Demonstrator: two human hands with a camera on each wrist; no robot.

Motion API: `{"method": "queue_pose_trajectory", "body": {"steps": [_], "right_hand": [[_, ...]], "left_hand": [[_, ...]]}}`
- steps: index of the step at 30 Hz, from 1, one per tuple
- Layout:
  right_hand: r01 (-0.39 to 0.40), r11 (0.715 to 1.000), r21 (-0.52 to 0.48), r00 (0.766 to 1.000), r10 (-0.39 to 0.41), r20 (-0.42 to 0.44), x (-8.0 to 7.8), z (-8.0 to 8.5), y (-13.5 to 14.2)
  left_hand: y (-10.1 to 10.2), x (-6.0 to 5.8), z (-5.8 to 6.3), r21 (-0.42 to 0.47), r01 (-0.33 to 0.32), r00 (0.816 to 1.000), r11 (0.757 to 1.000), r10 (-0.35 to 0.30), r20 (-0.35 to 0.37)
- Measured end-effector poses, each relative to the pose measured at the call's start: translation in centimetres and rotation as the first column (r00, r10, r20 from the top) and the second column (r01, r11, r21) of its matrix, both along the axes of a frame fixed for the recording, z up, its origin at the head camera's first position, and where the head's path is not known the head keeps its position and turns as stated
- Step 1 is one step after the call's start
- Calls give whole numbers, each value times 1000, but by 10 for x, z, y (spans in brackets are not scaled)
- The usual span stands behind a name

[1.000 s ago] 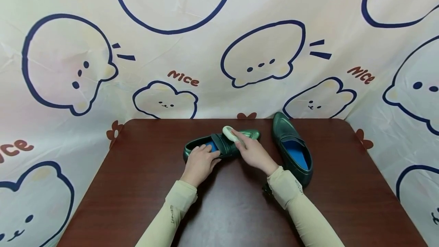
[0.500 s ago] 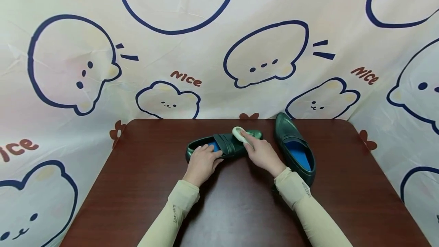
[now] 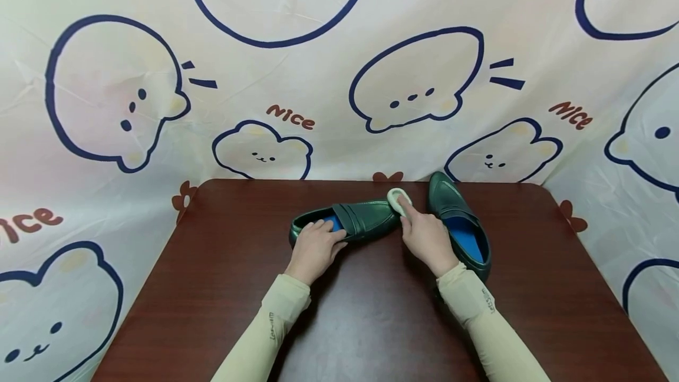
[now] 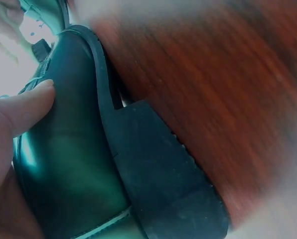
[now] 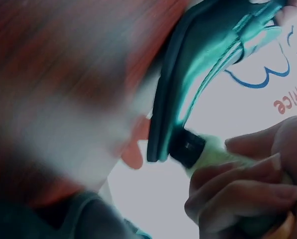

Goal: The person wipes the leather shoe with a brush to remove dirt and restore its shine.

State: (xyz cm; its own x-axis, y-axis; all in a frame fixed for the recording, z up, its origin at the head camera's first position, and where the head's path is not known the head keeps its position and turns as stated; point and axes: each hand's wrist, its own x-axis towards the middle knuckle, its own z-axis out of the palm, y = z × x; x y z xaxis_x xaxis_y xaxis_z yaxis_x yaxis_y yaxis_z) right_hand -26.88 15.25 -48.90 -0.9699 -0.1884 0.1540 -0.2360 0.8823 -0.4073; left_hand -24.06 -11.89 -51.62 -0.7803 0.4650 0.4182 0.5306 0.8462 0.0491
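A dark green loafer (image 3: 371, 218) with a blue insole lies sideways at the back of the table, toe to the right. My left hand (image 3: 315, 251) grips its near side by the opening, fingers reaching inside. In the left wrist view the thumb presses the outer side of the loafer (image 4: 74, 144), above the black heel. My right hand (image 3: 431, 239) holds a small pale green shoe brush (image 3: 398, 199) at the toe tip. From the right wrist, the dark head of the brush (image 5: 188, 148) shows right at the toe of the loafer (image 5: 188, 82).
The matching loafer (image 3: 445, 198) stands close to the right of my right hand, toe toward the back edge. Everything sits on a dark brown table (image 3: 366, 323). A pale curtain (image 3: 329, 87) with cartoon prints hangs behind and at both sides.
My right hand has moved the shoe brush rightward along the loafer's upper, from beside the strap to the toe tip. The left hand keeps its grip. The view has shifted slightly.
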Motion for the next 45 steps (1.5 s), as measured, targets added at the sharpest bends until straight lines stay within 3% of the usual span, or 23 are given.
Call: {"method": "queue_pose_trajectory", "body": {"steps": [7, 11, 14, 16, 24, 31, 36, 41, 45], "right_hand": [[75, 997, -2, 996, -75, -42, -2, 0, 7], [-38, 996, -80, 999, 40, 22, 0, -2, -2], [-145, 970, -195, 976, 173, 136, 3, -2, -14], [-172, 950, -259, 957, 224, 186, 6, -1, -22], [-181, 918, -353, 941, 265, 208, 10, -1, -33], [-153, 952, -265, 964, 202, 172, 5, -7, -25], [-122, 989, -78, 992, 124, 16, 0, -14, -8], [-28, 997, 68, 990, 37, -137, -1, -16, 7], [57, 994, 98, 979, -37, -199, -1, -16, 12]], "left_hand": [[1, -1, 0, 3, 11, 1000, 1000, -11, -23], [1, 0, -1, -2, 9, 999, 1000, -9, -31], [0, 1, -1, -9, -1, 1000, 1000, 1, -26], [0, 1, 0, -10, -8, 1000, 1000, 7, -16], [0, 2, 1, -14, -17, 1000, 1000, 17, -6], [-1, 1, 1, -11, -7, 1000, 1000, 8, 17], [0, 1, 1, 2, -5, 1000, 1000, 5, 15], [1, 1, 0, -1, -9, 1000, 1000, 9, -10], [0, 1, 0, -8, -10, 1000, 1000, 10, -4]]}}
